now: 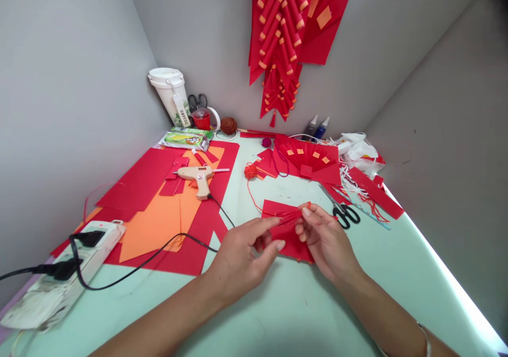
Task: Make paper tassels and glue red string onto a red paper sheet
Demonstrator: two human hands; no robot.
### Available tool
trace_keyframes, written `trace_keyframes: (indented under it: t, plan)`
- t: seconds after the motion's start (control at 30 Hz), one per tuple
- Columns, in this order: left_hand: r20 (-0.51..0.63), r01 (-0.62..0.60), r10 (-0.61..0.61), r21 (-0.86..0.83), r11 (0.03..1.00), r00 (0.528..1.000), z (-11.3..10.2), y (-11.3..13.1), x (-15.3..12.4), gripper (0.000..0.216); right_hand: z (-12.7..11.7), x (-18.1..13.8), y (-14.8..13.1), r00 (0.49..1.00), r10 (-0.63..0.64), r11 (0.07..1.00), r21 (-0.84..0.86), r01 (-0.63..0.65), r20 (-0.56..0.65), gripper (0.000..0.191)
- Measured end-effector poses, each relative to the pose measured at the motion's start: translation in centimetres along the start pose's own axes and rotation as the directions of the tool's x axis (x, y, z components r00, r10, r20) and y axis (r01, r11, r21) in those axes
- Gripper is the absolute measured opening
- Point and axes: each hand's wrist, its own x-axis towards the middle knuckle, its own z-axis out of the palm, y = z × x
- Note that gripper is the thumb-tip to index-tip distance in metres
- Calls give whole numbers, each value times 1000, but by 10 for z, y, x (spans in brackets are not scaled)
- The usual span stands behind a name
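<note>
My right hand (330, 240) pinches the end of a bundle of red threads (291, 215) between thumb and fingertips. The threads stretch left over a square of red paper (273, 207) lying on the table. My left hand (248, 248) has thumb and index finger spread apart. Its index fingertip touches or nearly touches the threads, while the other fingers curl under. An orange-red thread (251, 192) runs from the paper back to a small ball of red yarn (250, 171). Both hands partly cover the paper.
Black-handled scissors (345, 215) lie right of my right hand. A glue gun (198, 177) rests on orange and red paper sheets (159, 224) at left; its cord loops to a power strip (75, 272). A red paper fan (313, 158) lies behind. Red firecracker decorations (280, 23) hang on the wall.
</note>
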Motion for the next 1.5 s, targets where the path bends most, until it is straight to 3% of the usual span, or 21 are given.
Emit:
trace_keyframes:
  t: [0.13,0.27,0.77,0.87,1.0,1.17,1.5]
  plan:
    - [-23,40,-41,-44,998,999,-1,4,0,27,1,1,0,1000,11,1000,26,-10,-17,18]
    - [-25,5,-6,-52,999,1000,-2,4,0,26,1,0,1,1000,11,998,55,-10,-27,19]
    - [43,17,-14,-74,997,999,-2,3,-3,40,4,-1,-1,999,43,998,53,-42,-5,24]
    - [104,30,-25,-53,998,994,-1,3,-2,33,4,-1,1,999,50,998,46,-51,18,22]
    - [182,63,-60,-15,998,982,-1,4,-1,7,5,-1,3,998,55,998,26,-56,43,20]
    - [211,90,-88,-1,996,974,0,6,-1,9,5,-3,3,997,53,998,17,-54,61,20]
    - [210,34,-27,-28,999,977,0,7,0,5,5,-3,4,995,73,997,27,-75,66,22]
